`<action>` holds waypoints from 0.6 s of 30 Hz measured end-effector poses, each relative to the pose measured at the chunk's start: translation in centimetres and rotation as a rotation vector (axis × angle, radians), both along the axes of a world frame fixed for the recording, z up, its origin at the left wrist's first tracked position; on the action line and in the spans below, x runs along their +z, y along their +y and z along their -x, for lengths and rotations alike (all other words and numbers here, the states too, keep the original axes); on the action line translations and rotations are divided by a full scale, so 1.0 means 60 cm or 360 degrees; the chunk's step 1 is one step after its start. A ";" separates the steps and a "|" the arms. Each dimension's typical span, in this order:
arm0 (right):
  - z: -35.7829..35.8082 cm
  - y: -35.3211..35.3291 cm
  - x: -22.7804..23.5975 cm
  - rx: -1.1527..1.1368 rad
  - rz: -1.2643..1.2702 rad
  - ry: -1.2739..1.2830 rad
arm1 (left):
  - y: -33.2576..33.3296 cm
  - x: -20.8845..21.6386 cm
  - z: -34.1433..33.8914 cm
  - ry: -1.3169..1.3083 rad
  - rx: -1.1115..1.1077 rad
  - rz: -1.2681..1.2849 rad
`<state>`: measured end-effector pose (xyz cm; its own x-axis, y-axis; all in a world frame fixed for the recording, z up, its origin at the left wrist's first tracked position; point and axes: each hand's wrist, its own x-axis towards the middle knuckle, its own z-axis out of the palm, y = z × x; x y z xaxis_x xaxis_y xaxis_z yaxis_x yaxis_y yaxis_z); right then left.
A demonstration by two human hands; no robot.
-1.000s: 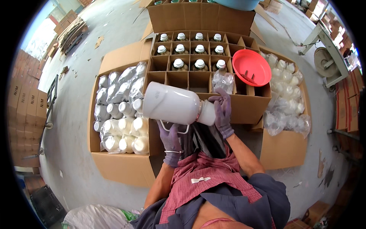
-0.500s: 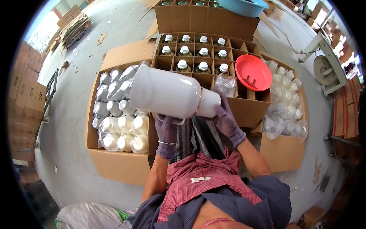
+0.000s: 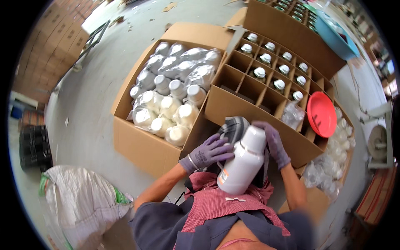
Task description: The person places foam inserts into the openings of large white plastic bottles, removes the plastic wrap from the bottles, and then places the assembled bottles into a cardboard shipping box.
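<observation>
A white thermos flask (image 3: pixel 239 168) with a white cup-shaped cap (image 3: pixel 253 139) and an orange label leans on my lap, its cap end pointing away and to the right. My left hand (image 3: pixel 209 153), in a purple-grey glove, has its fingers stretched out, their tips against the flask's left side. On the other side my gloved right hand (image 3: pixel 273 141) curls around the cap and shoulder; its fingertips are partly hidden. Just beyond stands a divided cardboard box (image 3: pixel 250 109) holding several white-capped flasks (image 3: pixel 279 84), with some cells bare.
At left, an open carton (image 3: pixel 143 148) holds plastic-wrapped white flasks (image 3: pixel 160 126). A red bowl (image 3: pixel 321 114) rests on the divided box. Farther back is a blue basin (image 3: pixel 333 39). Clear plastic-wrapped pieces (image 3: pixel 327 173) fill a box at right. A white woven sack (image 3: pixel 79 200) lies lower left.
The flask has swung from lying sideways above the boxes to leaning on my lap, cap away from me. My left hand has left its handle side and spread out. The view has turned left.
</observation>
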<state>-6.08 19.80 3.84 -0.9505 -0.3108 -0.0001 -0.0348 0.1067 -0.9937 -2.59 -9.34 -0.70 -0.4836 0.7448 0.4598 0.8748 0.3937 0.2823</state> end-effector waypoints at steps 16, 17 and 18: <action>0.047 -0.059 0.025 0.0138 -0.0210 0.0163 | -0.106 -0.244 0.509 -0.0956 0.1998 0.0418; 0.048 -0.053 0.023 0.0123 -0.0163 0.0061 | -0.098 -0.247 0.521 -0.1025 0.1992 0.0458; 0.053 -0.049 0.022 0.0104 -0.0116 -0.0040 | -0.091 -0.249 0.535 -0.1071 0.1943 0.0458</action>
<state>-9.25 16.83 5.17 -0.9275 -0.3705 -0.0488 -0.0190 0.1772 -0.9840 -34.67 -14.80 -15.63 -0.9420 -0.2656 -0.2052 -0.3169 0.9052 0.2832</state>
